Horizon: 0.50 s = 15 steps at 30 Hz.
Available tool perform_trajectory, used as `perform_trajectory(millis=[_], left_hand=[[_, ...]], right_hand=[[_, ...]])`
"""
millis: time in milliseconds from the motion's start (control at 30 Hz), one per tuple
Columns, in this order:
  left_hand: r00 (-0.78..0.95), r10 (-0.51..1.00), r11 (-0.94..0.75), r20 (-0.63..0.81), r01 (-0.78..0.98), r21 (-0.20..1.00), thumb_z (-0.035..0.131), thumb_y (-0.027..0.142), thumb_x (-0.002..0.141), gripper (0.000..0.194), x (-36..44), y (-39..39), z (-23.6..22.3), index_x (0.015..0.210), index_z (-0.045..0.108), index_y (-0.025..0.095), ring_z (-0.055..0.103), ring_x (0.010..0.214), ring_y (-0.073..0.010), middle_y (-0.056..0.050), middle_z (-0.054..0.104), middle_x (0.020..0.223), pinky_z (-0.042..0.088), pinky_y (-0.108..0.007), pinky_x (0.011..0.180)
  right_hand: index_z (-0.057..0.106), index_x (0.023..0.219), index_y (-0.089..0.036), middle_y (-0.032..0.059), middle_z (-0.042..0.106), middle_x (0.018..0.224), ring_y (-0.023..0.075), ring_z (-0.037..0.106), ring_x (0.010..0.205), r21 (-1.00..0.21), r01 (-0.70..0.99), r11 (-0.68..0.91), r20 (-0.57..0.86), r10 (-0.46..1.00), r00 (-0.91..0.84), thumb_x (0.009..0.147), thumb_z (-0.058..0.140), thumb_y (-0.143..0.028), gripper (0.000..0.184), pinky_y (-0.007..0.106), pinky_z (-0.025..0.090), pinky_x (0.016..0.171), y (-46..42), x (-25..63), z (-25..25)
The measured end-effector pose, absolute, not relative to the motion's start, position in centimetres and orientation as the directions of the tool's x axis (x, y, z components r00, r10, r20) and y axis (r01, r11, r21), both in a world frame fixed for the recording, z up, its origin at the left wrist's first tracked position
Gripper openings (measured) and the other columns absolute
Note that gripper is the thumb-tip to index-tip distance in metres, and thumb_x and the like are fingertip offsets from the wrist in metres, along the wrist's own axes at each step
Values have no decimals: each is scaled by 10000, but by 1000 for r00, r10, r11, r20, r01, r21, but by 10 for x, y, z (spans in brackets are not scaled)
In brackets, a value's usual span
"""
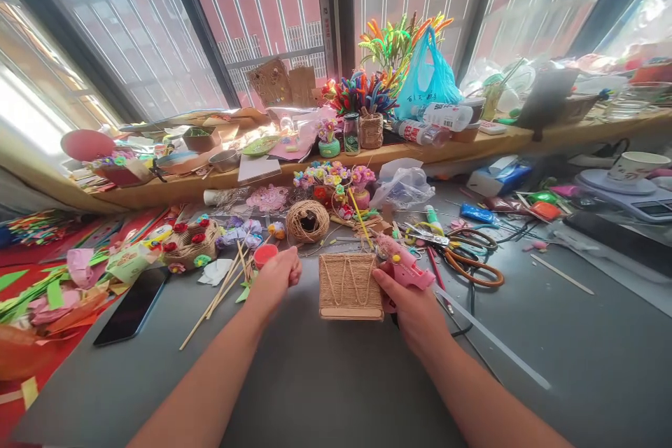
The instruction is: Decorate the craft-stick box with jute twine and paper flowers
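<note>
My right hand (417, 308) is wrapped round a pink hot glue gun (403, 262), and its thumb rests on the right edge of a twine-wrapped box (351, 287). Strands of twine form a zigzag across the face of this box, and a bare cardboard strip shows along its lower edge. My left hand (276, 276) hovers left of the box, fingers curled together in a pinch; whatever they may hold is hidden. Just behind that hand sits a small red round cup (265, 255). A ball of twine (307, 221) lies beyond the box.
Scissors (472, 259) with orange handles lie at the right, near the glue gun's cord. Wooden sticks (220, 290) and a phone (132, 304) are at the left. Behind stand flower decorations (325, 178), a blue plastic bag (428, 80) and bottles (420, 133). A scale (624, 189) bears a paper cup.
</note>
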<state>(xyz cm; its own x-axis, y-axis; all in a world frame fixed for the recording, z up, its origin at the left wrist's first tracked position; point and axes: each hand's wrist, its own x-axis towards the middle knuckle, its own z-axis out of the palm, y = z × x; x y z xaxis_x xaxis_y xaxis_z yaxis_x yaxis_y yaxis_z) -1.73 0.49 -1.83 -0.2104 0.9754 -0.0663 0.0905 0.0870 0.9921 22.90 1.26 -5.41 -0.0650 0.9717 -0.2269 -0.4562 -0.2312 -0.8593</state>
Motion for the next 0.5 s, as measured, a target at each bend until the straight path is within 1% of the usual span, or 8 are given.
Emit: perform_trajectory(millis=[100,133,233,333,400,467,500], left_hand=[[-204,979,41,23,302,952,726,599,873,432,-20,2,-14,685,592,234,490,644,-169,34,556,644,379,-279,635],[-191,981,33,38,358,933,722,589,878,436,-21,1,-12,658,595,235,488,641,-173,32,556,629,368,-281,633],[-148,988,34,41,468,883,689,585,902,550,-25,-4,-6,511,525,235,445,567,-169,28,503,518,315,-293,587],[-126,991,31,38,504,863,647,603,919,594,-28,-6,-4,478,498,236,440,543,-169,19,498,488,309,-286,565],[-129,990,19,52,498,867,617,626,925,549,-32,-6,-4,546,541,236,452,557,-169,17,536,542,327,-271,560],[-130,989,6,65,483,876,602,657,919,518,-36,-7,-5,618,573,237,466,575,-169,13,566,607,350,-258,552],[-125,990,4,63,477,879,600,672,914,524,-38,-8,-5,624,575,236,464,568,-167,10,566,615,353,-254,540]], right_hand=[[714,837,-199,-25,621,700,149,529,597,-871,-444,-210,-215,976,-41,607,986,-493,462,259,365,470,13,228,-54],[716,836,-198,-29,619,689,142,520,580,-876,-438,-200,-209,977,-29,607,987,-488,458,255,358,464,14,228,-54],[705,823,-199,-39,606,647,126,494,544,-888,-426,-170,-189,982,3,616,979,-505,460,251,338,453,19,229,-55],[672,814,-212,-35,617,669,125,519,562,-892,-434,-126,-171,983,66,649,935,-579,481,250,379,470,30,238,-52],[653,813,-221,-33,632,715,123,544,584,-894,-436,-98,-164,979,117,647,919,-605,496,250,423,492,38,250,-47],[663,825,-222,-26,649,749,126,570,601,-904,-418,-89,-162,976,142,620,936,-590,502,252,454,506,44,268,-40],[677,828,-218,-20,655,748,131,578,602,-912,-398,-96,-165,976,141,605,951,-573,500,253,458,501,45,281,-36]])
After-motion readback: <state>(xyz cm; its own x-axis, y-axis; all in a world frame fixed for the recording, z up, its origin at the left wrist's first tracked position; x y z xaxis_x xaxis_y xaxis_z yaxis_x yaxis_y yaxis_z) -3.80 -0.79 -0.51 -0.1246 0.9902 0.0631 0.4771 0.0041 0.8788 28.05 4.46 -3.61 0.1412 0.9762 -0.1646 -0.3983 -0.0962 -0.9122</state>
